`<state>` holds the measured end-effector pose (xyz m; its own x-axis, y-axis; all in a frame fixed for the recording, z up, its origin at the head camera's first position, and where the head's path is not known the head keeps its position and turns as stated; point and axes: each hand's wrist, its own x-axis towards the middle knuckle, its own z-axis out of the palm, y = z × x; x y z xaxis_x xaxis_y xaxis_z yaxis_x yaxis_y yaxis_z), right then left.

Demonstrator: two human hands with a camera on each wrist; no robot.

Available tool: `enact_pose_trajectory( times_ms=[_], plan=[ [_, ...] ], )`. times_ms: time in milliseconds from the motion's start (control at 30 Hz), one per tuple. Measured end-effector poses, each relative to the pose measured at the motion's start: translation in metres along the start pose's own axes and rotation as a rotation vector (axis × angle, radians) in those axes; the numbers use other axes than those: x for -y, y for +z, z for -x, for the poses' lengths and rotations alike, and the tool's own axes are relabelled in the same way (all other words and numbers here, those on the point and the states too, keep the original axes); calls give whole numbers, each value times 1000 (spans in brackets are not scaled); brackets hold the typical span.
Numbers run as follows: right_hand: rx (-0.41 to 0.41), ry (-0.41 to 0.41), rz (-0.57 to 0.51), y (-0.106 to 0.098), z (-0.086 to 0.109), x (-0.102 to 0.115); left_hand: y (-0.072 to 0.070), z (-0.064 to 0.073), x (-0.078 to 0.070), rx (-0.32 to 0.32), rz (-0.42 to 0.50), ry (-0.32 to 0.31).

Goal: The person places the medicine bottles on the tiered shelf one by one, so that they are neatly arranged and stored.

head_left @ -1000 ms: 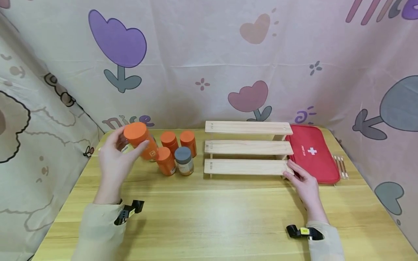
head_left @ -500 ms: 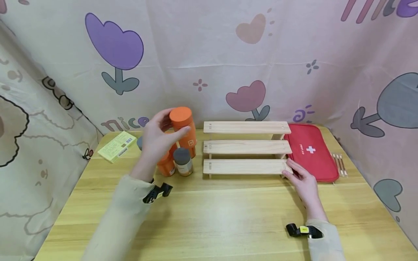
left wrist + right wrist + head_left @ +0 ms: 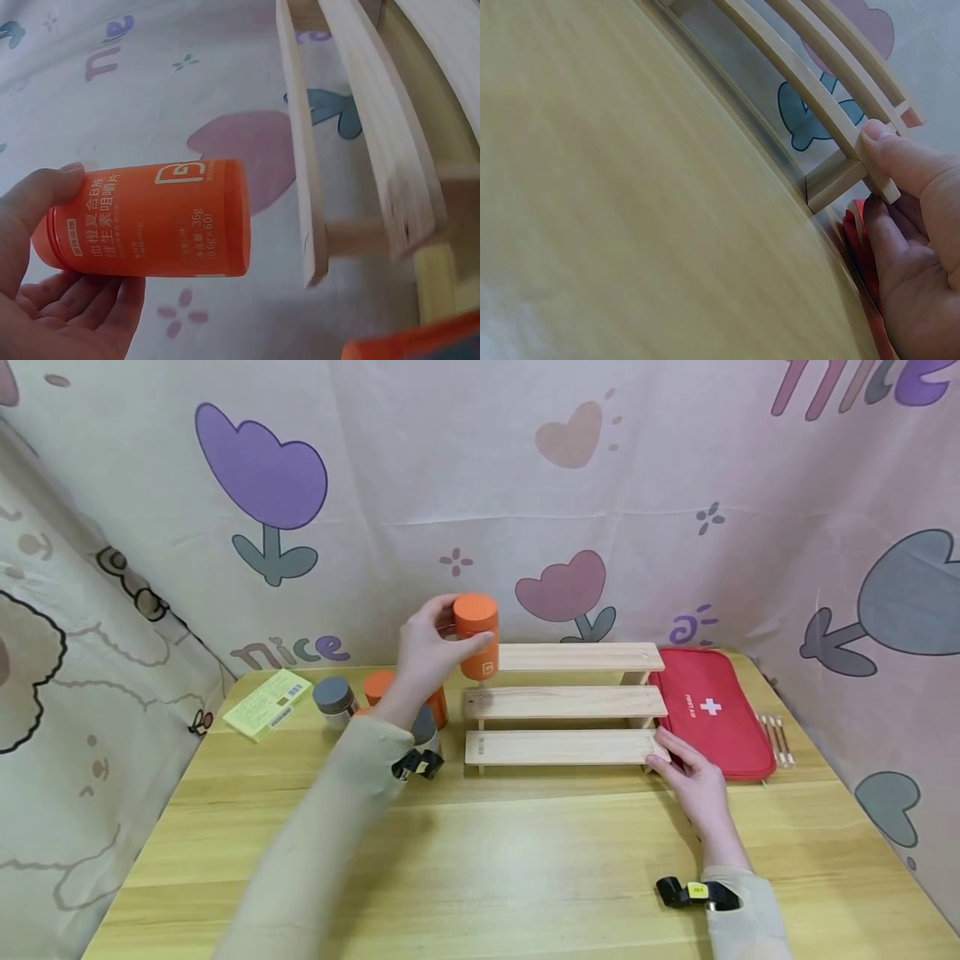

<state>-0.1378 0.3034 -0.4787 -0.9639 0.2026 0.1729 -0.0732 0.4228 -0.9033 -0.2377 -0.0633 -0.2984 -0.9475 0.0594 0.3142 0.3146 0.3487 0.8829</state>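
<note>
My left hand (image 3: pixel 431 647) grips an orange supplement bottle (image 3: pixel 480 643) around its upper part, thumb in front. In the head view the bottle overlaps the left end of the top tier of a three-tier wooden rack (image 3: pixel 566 747). The left wrist view shows the bottle (image 3: pixel 150 217) with white lettering, apart from the rack's boards (image 3: pixel 300 150). My right hand (image 3: pixel 697 777) pinches the right end of the rack's lowest board. In the right wrist view the thumb of that hand (image 3: pixel 922 202) lies on top of the board (image 3: pixel 802 75), fingers below.
Left of the rack stand orange bottles (image 3: pixel 378 685) and grey-lidded bottles (image 3: pixel 335 697), partly hidden by my left arm. A yellow-green box (image 3: pixel 267 703) lies at the back left. Right of the rack are a red first aid pouch (image 3: pixel 712 718) and cotton swabs (image 3: pixel 777 739).
My left hand has carried the orange bottle rightward from beside the other bottles to the rack's top left end. The right hand stays on the lowest board.
</note>
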Motion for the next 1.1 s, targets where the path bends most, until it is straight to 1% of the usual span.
enact_pose_trajectory(
  times_ms=[100,267,400,533,633,733,833,900,967,1067,1100],
  plan=[
    [-5,2,-4,-1,0,-1,18,-6,-4,18,14,16],
    [-4,6,1,-2,-1,-3,52,-18,-10,47,46,38],
    [-2,12,14,-4,-1,-4,84,-27,-17,63,109,33],
    [-5,13,19,-6,-1,-4,121,-34,-26,84,166,14],
    [-1,11,13,-5,0,-4,149,-39,-31,98,162,24],
    [14,5,-1,-3,1,-3,172,-42,-32,111,131,44],
    [21,-12,-13,0,1,-2,188,-44,-32,117,100,59],
    [23,-18,-13,1,3,8,197,-45,-34,120,92,64],
    [22,-28,-11,1,3,10,204,-46,-35,125,91,72],
    [18,-20,-9,-1,5,23,213,-46,-38,140,81,79],
    [17,-25,-10,-1,5,24,216,-47,-38,143,72,85]
  ],
)
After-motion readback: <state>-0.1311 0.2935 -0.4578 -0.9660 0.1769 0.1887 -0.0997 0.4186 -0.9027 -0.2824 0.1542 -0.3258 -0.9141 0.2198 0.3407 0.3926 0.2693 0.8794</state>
